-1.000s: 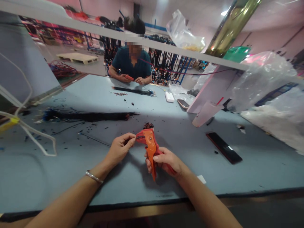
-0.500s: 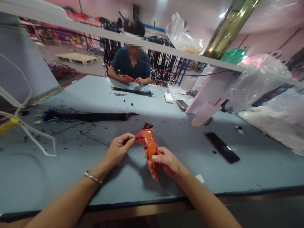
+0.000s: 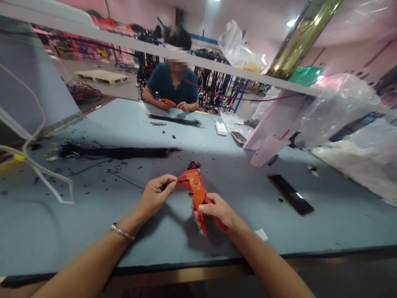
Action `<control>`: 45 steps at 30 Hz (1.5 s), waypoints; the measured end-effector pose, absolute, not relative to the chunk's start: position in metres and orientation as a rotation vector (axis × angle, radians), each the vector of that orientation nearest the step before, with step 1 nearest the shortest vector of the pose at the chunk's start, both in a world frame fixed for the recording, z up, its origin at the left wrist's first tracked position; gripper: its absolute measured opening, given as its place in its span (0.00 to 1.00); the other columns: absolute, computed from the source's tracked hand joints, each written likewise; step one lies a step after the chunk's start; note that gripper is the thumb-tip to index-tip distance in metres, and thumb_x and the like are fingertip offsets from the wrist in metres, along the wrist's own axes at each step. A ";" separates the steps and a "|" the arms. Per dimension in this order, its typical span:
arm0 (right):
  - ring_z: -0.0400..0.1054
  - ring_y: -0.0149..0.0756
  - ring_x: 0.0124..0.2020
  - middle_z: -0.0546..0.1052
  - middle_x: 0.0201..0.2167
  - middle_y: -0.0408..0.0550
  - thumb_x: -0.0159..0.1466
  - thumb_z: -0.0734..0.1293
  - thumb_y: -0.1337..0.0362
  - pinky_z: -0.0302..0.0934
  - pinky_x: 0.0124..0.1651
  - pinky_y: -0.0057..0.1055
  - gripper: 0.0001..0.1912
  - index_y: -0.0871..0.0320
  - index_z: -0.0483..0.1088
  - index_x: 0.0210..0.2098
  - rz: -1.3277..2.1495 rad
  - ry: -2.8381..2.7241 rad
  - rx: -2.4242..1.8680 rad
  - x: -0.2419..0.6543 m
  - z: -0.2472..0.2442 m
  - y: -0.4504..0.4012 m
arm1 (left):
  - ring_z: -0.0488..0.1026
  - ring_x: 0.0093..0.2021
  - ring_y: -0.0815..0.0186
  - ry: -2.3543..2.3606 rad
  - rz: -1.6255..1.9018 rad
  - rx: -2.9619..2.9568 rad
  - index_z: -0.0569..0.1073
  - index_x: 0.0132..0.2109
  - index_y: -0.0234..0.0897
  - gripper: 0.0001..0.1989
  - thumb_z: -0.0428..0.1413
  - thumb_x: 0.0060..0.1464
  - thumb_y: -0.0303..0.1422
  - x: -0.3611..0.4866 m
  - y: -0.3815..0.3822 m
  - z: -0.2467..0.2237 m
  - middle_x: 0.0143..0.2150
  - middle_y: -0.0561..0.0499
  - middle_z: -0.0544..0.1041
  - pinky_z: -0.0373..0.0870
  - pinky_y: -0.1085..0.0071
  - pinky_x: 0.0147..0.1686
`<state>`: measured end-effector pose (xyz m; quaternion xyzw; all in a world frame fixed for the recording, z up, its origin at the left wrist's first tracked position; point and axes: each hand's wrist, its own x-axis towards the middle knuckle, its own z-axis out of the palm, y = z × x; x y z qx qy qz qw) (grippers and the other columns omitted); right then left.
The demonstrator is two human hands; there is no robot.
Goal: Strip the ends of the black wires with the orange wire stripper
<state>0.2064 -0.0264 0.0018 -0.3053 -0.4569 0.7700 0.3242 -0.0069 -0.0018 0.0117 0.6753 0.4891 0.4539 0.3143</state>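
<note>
My right hand [image 3: 215, 211] is wrapped round the handles of an orange and red wire stripper [image 3: 197, 192], whose jaws face left. My left hand [image 3: 158, 192] pinches a thin black wire [image 3: 125, 179] right at those jaws. The wire trails out to the left over the grey-blue table, ending in a small light tip. Just behind the tool's head lies a small pile of dark and copper-coloured bits [image 3: 194, 165]. A thick bundle of black wires [image 3: 124, 152] lies beyond my left hand.
Across the table [image 3: 229, 244] a person [image 3: 173, 85] holds a red object. A second wire bundle [image 3: 176, 120] lies near them. To the right are a black phone [image 3: 290, 193], a pale cup [image 3: 268, 151] and plastic bags [image 3: 341, 107]. A white cable [image 3: 51, 186] hangs at left.
The view has shifted very slightly. Both hands and the wire stripper keep almost the same pose.
</note>
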 end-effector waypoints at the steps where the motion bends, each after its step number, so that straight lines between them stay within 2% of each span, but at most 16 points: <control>1: 0.67 0.30 0.20 0.72 0.23 0.44 0.52 0.75 0.54 0.64 0.24 0.27 0.20 0.64 0.70 0.34 2.016 -1.203 -0.803 0.206 0.001 -0.026 | 0.67 0.28 0.67 1.292 1.202 1.783 0.76 0.33 0.36 0.12 0.52 0.55 0.39 -0.007 -0.002 0.011 0.26 0.52 0.74 0.65 0.73 0.30; 5: 0.67 0.30 0.20 0.71 0.22 0.43 0.52 0.75 0.55 0.63 0.24 0.27 0.19 0.63 0.69 0.32 2.001 -1.225 -0.792 0.205 -0.001 -0.027 | 0.69 0.29 0.66 1.302 1.205 1.798 0.76 0.33 0.36 0.12 0.52 0.54 0.39 -0.007 -0.001 0.009 0.27 0.52 0.75 0.66 0.73 0.31; 16: 0.65 0.30 0.18 0.70 0.19 0.43 0.53 0.73 0.56 0.59 0.20 0.24 0.17 0.61 0.65 0.28 1.970 -1.350 -0.777 0.201 0.000 -0.028 | 0.67 0.27 0.68 1.296 1.204 1.871 0.75 0.33 0.35 0.12 0.50 0.56 0.37 -0.006 -0.004 0.010 0.25 0.53 0.73 0.64 0.75 0.29; 27: 0.64 0.30 0.17 0.70 0.18 0.41 0.52 0.72 0.59 0.59 0.19 0.23 0.13 0.60 0.64 0.27 1.978 -1.315 -0.792 0.198 -0.002 -0.028 | 0.67 0.28 0.66 1.325 1.195 1.835 0.73 0.32 0.35 0.14 0.49 0.56 0.38 -0.004 -0.005 0.010 0.26 0.52 0.73 0.63 0.74 0.29; 35: 0.63 0.28 0.15 0.69 0.16 0.40 0.51 0.73 0.57 0.59 0.17 0.23 0.16 0.60 0.64 0.25 1.984 -1.270 -0.827 0.194 -0.005 -0.027 | 0.67 0.28 0.66 1.345 1.181 1.807 0.73 0.32 0.35 0.13 0.50 0.54 0.39 -0.006 -0.002 0.006 0.26 0.52 0.73 0.64 0.73 0.30; 40: 0.57 0.24 0.12 0.64 0.14 0.36 0.51 0.74 0.58 0.54 0.15 0.22 0.17 0.59 0.62 0.24 1.960 -1.147 -0.824 0.191 -0.011 -0.024 | 0.67 0.29 0.66 1.362 1.177 1.784 0.73 0.32 0.35 0.13 0.49 0.54 0.39 -0.005 0.003 0.002 0.27 0.53 0.73 0.64 0.73 0.31; 45: 0.60 0.27 0.13 0.66 0.15 0.38 0.52 0.73 0.59 0.56 0.16 0.23 0.16 0.60 0.62 0.23 1.988 -1.159 -0.785 0.193 -0.011 -0.020 | 0.67 0.29 0.66 1.382 1.179 1.771 0.73 0.32 0.35 0.14 0.50 0.54 0.40 -0.004 0.007 0.000 0.27 0.53 0.72 0.63 0.73 0.31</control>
